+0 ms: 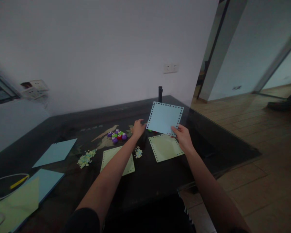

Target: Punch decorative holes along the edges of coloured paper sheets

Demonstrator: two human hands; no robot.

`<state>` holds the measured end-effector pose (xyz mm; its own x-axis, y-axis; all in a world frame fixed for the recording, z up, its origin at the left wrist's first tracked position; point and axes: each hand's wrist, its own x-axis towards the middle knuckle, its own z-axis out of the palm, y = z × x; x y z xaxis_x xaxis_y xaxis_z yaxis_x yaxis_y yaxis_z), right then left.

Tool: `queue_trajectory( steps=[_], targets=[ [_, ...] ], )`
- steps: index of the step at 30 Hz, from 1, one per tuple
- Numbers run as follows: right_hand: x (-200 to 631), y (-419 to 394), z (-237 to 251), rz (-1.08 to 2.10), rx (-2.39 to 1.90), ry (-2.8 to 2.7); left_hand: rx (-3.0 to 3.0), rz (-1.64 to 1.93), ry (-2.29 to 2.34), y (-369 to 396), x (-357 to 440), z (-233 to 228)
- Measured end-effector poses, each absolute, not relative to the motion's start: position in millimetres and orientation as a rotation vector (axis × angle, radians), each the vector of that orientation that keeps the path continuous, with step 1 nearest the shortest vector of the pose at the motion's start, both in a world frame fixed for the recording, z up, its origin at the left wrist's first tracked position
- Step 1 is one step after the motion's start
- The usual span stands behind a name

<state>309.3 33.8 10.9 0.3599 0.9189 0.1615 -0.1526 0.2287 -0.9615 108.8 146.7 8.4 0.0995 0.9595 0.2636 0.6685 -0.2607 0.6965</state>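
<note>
My right hand (183, 137) pinches the lower right corner of a light blue paper sheet (165, 117), thumb on top. Small shapes are punched along the sheet's edges, and it is held tilted above the table. My left hand (138, 127) is just off the sheet's left edge, fingers curved and apart, with nothing visible in it. Beside that edge, small coloured objects are partly hidden by the sheet. Below the sheet lies a pale green punched sheet (166, 149). Another green punched sheet (111, 157) is partly covered by my left forearm.
Small purple, green and red craft punches (117, 136) with eye-like tops cluster left of my left hand. Paper bits form one pile (86, 158) and a smaller one (138, 152). Blue sheets (55, 152), yellow-green paper (16, 204) and a cable lie left. A black post (160, 94) stands behind.
</note>
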Motion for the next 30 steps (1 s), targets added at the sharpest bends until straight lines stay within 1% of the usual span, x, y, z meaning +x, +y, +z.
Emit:
queue_trajectory(
  steps=[3, 6, 9, 12, 20, 27, 30],
  targets=[
    [308.5, 32.6, 10.0, 0.955, -1.078, -0.951, 1.796, 1.222, 1.419, 129.3, 99.1, 17.0],
    [304.8, 31.3, 9.5, 1.039, -1.065, -1.005, 1.716, 1.254, 1.189, 103.5, 89.7, 25.0],
    [300.6, 29.9, 10.0, 1.098, -1.073, -1.082, 1.721, 1.275, 1.195, 80.8, 80.5, 26.2],
    [299.8, 29.1, 10.7, 1.079, -1.09, -1.149, 1.701, 1.297, 1.211, 68.1, 72.9, 19.6],
    [320.5, 37.5, 2.9, 0.798, -1.216, -1.175, 1.762, 1.111, 1.29, 51.3, 81.5, 7.4],
    [338.0, 38.8, 3.0, 0.336, -1.699, -1.423, 1.813, 0.987, 1.321, 32.9, 105.5, 2.6],
    [340.1, 36.9, 2.1, 0.284, -1.881, -1.545, 1.943, 0.862, 1.394, 28.5, 111.5, -1.1]
  ],
)
